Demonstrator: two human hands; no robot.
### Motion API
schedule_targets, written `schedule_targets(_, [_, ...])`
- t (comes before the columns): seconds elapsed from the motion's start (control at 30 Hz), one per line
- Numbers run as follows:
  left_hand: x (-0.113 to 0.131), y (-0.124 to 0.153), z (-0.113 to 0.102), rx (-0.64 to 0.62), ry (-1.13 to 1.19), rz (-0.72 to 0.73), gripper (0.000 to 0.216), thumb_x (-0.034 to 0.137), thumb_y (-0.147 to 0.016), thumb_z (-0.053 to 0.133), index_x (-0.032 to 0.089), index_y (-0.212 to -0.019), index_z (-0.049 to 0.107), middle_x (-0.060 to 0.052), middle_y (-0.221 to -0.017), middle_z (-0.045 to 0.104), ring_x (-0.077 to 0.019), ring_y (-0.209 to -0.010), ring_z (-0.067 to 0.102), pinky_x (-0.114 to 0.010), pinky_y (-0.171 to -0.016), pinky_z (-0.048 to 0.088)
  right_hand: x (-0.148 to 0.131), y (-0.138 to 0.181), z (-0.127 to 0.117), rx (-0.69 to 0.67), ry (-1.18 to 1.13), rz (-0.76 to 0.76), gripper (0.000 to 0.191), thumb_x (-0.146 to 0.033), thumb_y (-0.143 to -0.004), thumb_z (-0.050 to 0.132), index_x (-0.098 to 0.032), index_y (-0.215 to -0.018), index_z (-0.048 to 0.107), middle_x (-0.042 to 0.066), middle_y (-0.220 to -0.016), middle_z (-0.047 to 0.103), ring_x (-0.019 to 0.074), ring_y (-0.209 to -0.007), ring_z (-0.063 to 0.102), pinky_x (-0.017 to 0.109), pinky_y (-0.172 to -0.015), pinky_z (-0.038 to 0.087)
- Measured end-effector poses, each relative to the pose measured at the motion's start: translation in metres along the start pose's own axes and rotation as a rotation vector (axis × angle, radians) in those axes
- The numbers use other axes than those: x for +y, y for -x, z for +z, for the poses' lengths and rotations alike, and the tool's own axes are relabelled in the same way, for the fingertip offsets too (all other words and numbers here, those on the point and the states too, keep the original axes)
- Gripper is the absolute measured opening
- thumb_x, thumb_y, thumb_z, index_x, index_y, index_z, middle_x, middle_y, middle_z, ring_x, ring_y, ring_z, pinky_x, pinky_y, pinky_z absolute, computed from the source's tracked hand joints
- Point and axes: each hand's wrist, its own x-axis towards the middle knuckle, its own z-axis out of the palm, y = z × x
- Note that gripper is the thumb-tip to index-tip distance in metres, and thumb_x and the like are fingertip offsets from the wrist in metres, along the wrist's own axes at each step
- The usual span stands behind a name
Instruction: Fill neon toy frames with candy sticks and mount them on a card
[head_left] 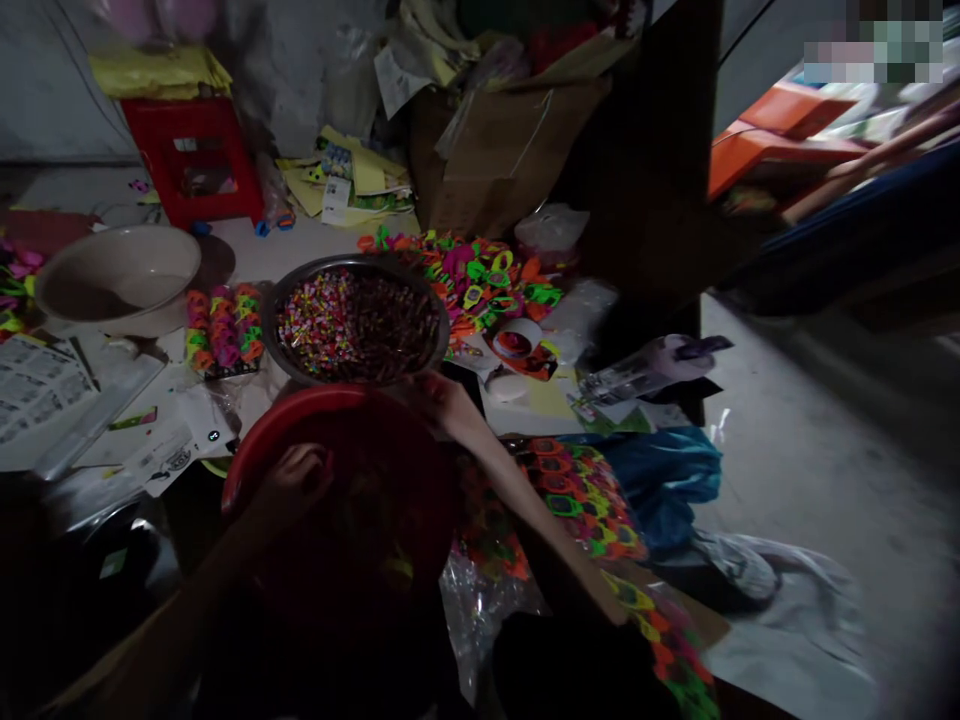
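Note:
A red plastic basin [300, 415] sits close in front of me, dark inside. My left hand [294, 482] rests inside it near the left rim, fingers curled; what they hold, if anything, is hidden in the dark. My right hand [441, 398] reaches to the far rim of the basin, next to a metal bowl [358, 322] full of small coloured candies; its fingers are too dim to read. Neon toy glasses [480, 275] lie piled behind the metal bowl, with more [581, 495] under my right forearm.
A beige basin [120, 275] stands at the left, a red stool [193, 160] behind it, a cardboard box [499, 150] at the back. Printed sheets [34, 385], a tape roll [516, 340] and a blue bag [660, 480] lie around. A dark post [645, 180] rises at right.

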Motion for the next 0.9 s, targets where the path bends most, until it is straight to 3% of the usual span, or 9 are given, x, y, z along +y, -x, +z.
schedule_targets(0.07, [0.015, -0.004, -0.018, 0.084, 0.147, 0.050, 0.019, 0.034, -0.090, 0.051, 0.019, -0.078, 0.053, -0.006, -0.102, 0.063, -0.0176, -0.096, 0.059, -0.031, -0.085, 0.048, -0.003, 0.014, 0.022, -0.127, -0.034, -0.055, 0.035, -0.046, -0.080, 0.061, -0.014, -0.094, 0.063, 0.002, -0.078, 0.065, 0.0147, -0.072, 0.059, 0.024, -0.065, 0.046])
schedule_targets(0.17, [0.034, -0.006, -0.037, 0.141, 0.242, -0.001, 0.021, 0.040, -0.087, 0.056, 0.019, -0.081, 0.054, -0.001, -0.085, 0.061, -0.0134, -0.079, 0.058, -0.024, -0.073, 0.047, -0.017, 0.031, 0.042, -0.229, -0.007, -0.113, 0.030, -0.038, -0.084, 0.061, -0.015, -0.103, 0.063, 0.003, -0.089, 0.069, 0.0143, -0.078, 0.061, 0.023, -0.069, 0.046])
schedule_targets(0.33, [0.051, 0.001, -0.051, 0.143, 0.356, -0.078, 0.020, 0.040, -0.088, 0.056, 0.021, -0.092, 0.057, 0.001, -0.087, 0.062, -0.0115, -0.080, 0.059, -0.020, -0.069, 0.048, -0.046, 0.047, 0.049, -0.265, -0.031, -0.314, 0.019, -0.023, -0.087, 0.060, -0.018, -0.105, 0.064, 0.005, -0.099, 0.070, 0.0155, -0.089, 0.066, 0.023, -0.076, 0.051])
schedule_targets(0.47, [0.054, 0.004, -0.055, 0.146, 0.387, -0.070, 0.019, 0.038, -0.087, 0.059, 0.022, -0.097, 0.058, 0.001, -0.091, 0.062, -0.0114, -0.083, 0.060, -0.019, -0.067, 0.049, -0.053, 0.049, 0.047, -0.256, 0.048, -0.471, 0.026, -0.010, -0.088, 0.053, -0.020, -0.110, 0.065, 0.007, -0.104, 0.067, 0.0154, -0.093, 0.066, 0.024, -0.077, 0.051])
schedule_targets(0.57, [0.054, 0.004, -0.054, 0.198, 0.385, -0.053, 0.023, 0.037, -0.084, 0.064, 0.022, -0.101, 0.057, 0.000, -0.095, 0.062, -0.0126, -0.087, 0.061, -0.021, -0.069, 0.050, -0.054, 0.050, 0.047, -0.258, 0.084, -0.484, 0.030, -0.008, -0.088, 0.053, -0.021, -0.113, 0.063, 0.006, -0.105, 0.066, 0.0152, -0.094, 0.065, 0.024, -0.077, 0.051])
schedule_targets(0.7, [0.054, 0.002, -0.053, 0.226, 0.341, -0.026, 0.023, 0.032, -0.083, 0.065, 0.022, -0.102, 0.056, -0.001, -0.097, 0.060, -0.0136, -0.090, 0.060, -0.024, -0.076, 0.051, -0.055, 0.051, 0.051, -0.194, 0.052, -0.471, 0.021, -0.015, -0.089, 0.056, -0.020, -0.108, 0.063, 0.006, -0.099, 0.068, 0.0155, -0.088, 0.066, 0.025, -0.074, 0.053])
schedule_targets(0.83, [0.060, 0.003, -0.054, 0.194, 0.311, 0.015, 0.029, 0.022, -0.083, 0.064, 0.023, -0.110, 0.054, -0.001, -0.097, 0.059, -0.0119, -0.086, 0.059, -0.023, -0.075, 0.051, -0.054, 0.051, 0.060, -0.262, -0.032, -0.419, 0.016, -0.022, -0.089, 0.057, -0.019, -0.104, 0.062, 0.009, -0.113, 0.066, 0.0168, -0.096, 0.065, 0.026, -0.076, 0.053])
schedule_targets(0.9, [0.064, 0.005, -0.055, 0.240, 0.314, 0.052, 0.039, 0.018, -0.082, 0.065, 0.024, -0.117, 0.051, -0.001, -0.099, 0.060, -0.0115, -0.086, 0.059, -0.024, -0.078, 0.051, -0.051, 0.050, 0.063, -0.296, -0.102, -0.333, 0.017, -0.025, -0.087, 0.058, -0.019, -0.103, 0.062, 0.008, -0.108, 0.068, 0.0163, -0.091, 0.066, 0.025, -0.074, 0.053])
